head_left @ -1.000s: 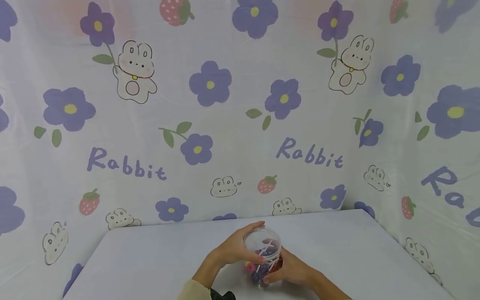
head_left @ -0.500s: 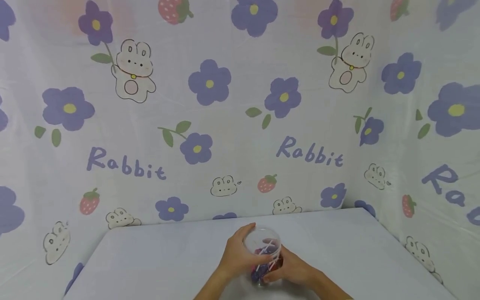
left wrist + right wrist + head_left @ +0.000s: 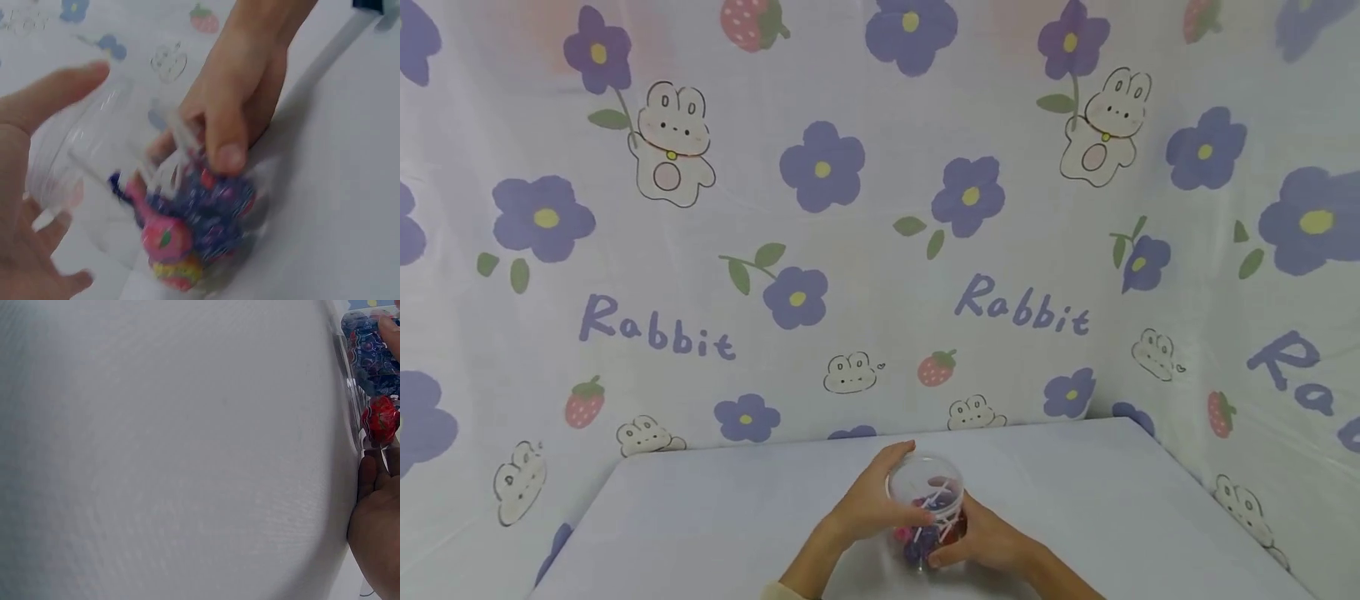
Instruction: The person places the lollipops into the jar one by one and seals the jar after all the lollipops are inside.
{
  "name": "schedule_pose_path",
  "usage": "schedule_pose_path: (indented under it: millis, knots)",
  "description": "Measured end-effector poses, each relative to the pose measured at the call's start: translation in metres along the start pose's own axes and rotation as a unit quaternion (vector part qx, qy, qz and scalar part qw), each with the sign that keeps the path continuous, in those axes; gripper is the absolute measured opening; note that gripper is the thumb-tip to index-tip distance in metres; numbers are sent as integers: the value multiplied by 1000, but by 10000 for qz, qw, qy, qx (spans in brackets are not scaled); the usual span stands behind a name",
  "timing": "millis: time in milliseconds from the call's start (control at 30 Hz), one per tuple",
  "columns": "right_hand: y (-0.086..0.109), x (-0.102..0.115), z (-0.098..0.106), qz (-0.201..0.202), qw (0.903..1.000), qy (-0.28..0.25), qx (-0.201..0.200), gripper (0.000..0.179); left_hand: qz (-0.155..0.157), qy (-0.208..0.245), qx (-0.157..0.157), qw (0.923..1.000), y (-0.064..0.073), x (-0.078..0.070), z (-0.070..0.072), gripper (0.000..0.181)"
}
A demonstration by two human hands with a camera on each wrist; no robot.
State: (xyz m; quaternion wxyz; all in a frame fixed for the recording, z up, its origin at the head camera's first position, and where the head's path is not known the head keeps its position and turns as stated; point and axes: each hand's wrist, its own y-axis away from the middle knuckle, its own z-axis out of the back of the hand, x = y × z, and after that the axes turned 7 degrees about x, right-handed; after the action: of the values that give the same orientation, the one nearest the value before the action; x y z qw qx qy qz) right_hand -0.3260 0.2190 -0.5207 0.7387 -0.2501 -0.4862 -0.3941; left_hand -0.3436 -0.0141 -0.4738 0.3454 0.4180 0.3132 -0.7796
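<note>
A clear plastic jar (image 3: 925, 482) stands tilted slightly at the near middle of the white table. Wrapped lollipops (image 3: 917, 543) with white sticks fill its lower part. My left hand (image 3: 871, 503) curls round the jar's top, thumb across the front. Lower down, my right hand (image 3: 988, 535) grips the jar's right side, its thumb pressed on the front. The left wrist view shows a pink lollipop (image 3: 167, 240) beside dark blue wrappers through the wall. At the right wrist view's edge, a red lollipop (image 3: 380, 419) sits just above my fingers.
The white tabletop (image 3: 700, 517) stretches to both sides of the jar. Behind it hangs a cloth (image 3: 880, 250) printed with purple flowers, rabbits and strawberries, which also closes off the right side.
My left hand turned round the jar's top, its wrist swinging inward, then swung back to about its earlier angle. My right hand and the jar have hardly moved.
</note>
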Motion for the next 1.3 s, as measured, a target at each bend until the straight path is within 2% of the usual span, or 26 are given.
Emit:
schedule_pose_path:
  millis: [100,233,300,367,467,633,700,800,967,1133,1300]
  knots:
    - [-1,-4,-2,97,9999,-86,80,106,29,-379,-697,9968,4,-6,-17,110]
    - [-3,-7,-2,236,9997,-8,115,102,-17,-669,-1517,9862,4,-8,-38,110]
    - [-4,-8,-3,237,9997,34,55,99,-80,-770,-1789,9808,3,-5,-42,106]
    - [-4,-8,-3,208,9998,-2,35,95,-123,-827,-1875,9787,3,-2,-42,103]
    - [-7,-6,-4,142,9999,-84,39,94,-111,-743,-1626,9838,2,3,-34,100]
    - [-9,-2,-1,64,9997,-228,52,91,-234,-163,-698,9972,-3,8,-14,96]
    - [-9,-1,1,72,9997,-234,93,91,-312,-5,-377,9988,-6,10,-8,94]
    - [-8,-2,2,119,9997,-141,144,94,-419,138,-86,9990,-8,12,-3,93]
    - [-7,-4,1,162,9997,48,203,103,-296,18,-111,9995,-5,10,-3,98]
    - [-4,-2,4,28,9996,-40,265,110,-268,-407,-202,9986,2,8,-4,113]
    - [1,0,7,-66,9999,103,114,117,-337,-705,-179,9968,8,11,5,116]
